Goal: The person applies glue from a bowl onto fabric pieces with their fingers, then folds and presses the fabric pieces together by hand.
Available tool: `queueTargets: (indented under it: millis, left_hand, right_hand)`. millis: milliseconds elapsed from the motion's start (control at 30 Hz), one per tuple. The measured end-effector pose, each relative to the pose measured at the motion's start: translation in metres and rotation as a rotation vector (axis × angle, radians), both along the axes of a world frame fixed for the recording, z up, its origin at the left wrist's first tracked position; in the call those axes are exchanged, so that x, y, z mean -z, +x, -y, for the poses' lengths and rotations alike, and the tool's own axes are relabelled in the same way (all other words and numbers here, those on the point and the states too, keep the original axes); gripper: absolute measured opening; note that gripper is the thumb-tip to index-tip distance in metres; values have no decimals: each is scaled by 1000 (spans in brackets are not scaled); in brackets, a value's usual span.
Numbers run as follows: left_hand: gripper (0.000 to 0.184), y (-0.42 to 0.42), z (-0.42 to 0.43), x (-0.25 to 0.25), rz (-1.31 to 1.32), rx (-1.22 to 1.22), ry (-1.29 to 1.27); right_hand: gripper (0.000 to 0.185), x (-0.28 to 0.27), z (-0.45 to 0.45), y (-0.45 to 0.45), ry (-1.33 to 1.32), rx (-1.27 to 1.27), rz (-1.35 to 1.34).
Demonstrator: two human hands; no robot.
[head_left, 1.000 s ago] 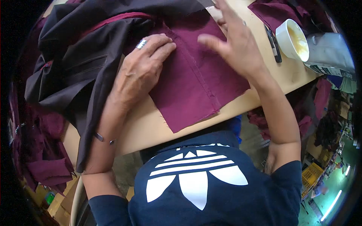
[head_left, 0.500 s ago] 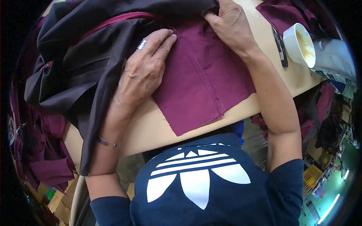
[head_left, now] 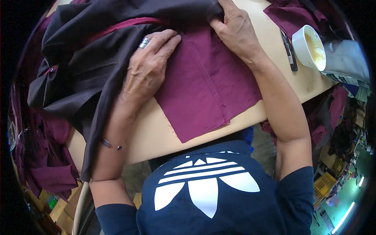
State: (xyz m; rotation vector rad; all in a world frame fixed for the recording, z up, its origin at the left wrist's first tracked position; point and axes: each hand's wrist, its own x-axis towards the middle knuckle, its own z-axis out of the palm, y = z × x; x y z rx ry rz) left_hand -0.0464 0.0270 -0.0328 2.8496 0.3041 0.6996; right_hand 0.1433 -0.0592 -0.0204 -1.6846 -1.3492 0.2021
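Observation:
Maroon cloth (head_left: 196, 90) with a seam down its middle lies on the table, its lower corner near the front edge. Dark cloth (head_left: 78, 86) with a maroon strip is bunched at the left and spreads over the top of the maroon piece. My left hand (head_left: 150, 64), with a ring, has its fingers closed on the maroon cloth beside the dark folds. At the upper right, my right hand (head_left: 237, 31) grips the edge of the dark cloth between thumb and fingers; its fingertips are partly out of view.
A white bowl (head_left: 308, 47) with pale yellow contents stands at the right. Beside it are a black cutter-like tool (head_left: 289, 51) and a silvery packet (head_left: 344, 60). More maroon cloth (head_left: 288, 17) lies at the upper right, and scraps (head_left: 53, 176) hang at the left.
My right hand has come down from its open, raised pose and closed on the dark cloth's edge. The dark cloth now covers more of the maroon piece's top.

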Motion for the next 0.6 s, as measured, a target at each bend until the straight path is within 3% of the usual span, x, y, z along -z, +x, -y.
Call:
queueTargets:
  millis: [200,300,400,467,567,600]
  left_hand:
    - [43,-3,-2,-4,-102,66,106]
    - [41,-6,0,-11,-150,62,115]
    - [36,-5,-5,-21,-171,42,17]
    - [31,7,-8,-25,-254,1,-90]
    - [31,25,-13,-42,-37,-42,352]
    - [28,32,-17,-40,-86,-148,468]
  right_hand:
    - [67,-2,1,1,-26,32,15]
    - [75,0,4,1,15,155,283]
    - [47,-5,15,-19,294,-66,450]
    - [34,-2,27,-35,225,-190,376]
    - [28,10,34,-47,154,-265,461]
    - [27,12,37,-48,116,-277,494]
